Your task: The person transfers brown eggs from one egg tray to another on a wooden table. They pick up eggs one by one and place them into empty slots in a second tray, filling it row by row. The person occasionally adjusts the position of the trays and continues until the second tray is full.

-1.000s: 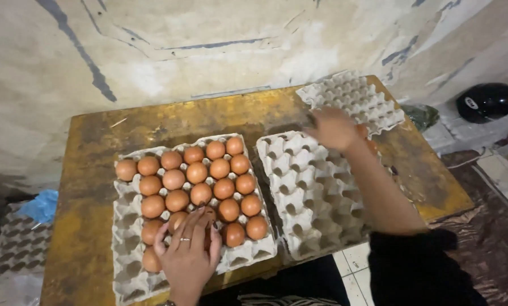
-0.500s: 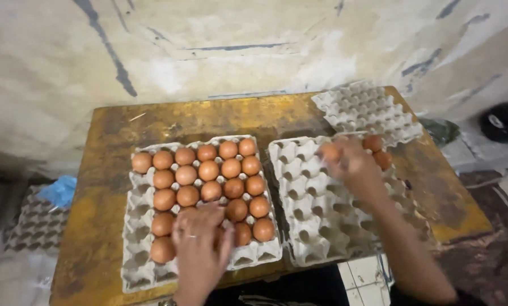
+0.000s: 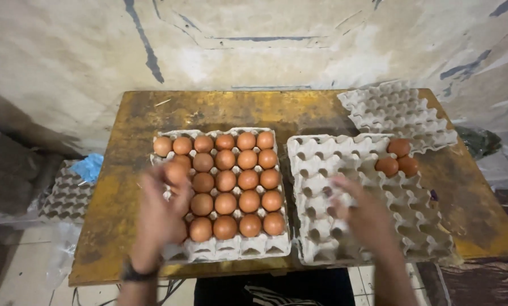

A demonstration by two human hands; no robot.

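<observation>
A grey pulp tray [image 3: 231,249] on the left of the wooden table [image 3: 237,110] is nearly full of brown eggs [image 3: 248,180]. My left hand [image 3: 163,212] hovers blurred over its left columns, fingertips among the eggs; whether it grips one is unclear. Beside it on the right lies a second tray [image 3: 421,224], bare except for three brown eggs [image 3: 398,160] at its far right corner. My right hand [image 3: 362,212] is blurred above that tray's near middle cups, with fingers apart and nothing visible in them.
More bare trays [image 3: 401,110] are stacked at the table's back right corner. Trays [image 3: 67,195] and a blue scrap [image 3: 88,167] lie on the floor to the left. A stained wall stands close behind the table.
My right hand has pulled back from the far right corner of the right tray, leaving three eggs there. My left hand has shifted left and up over the full tray.
</observation>
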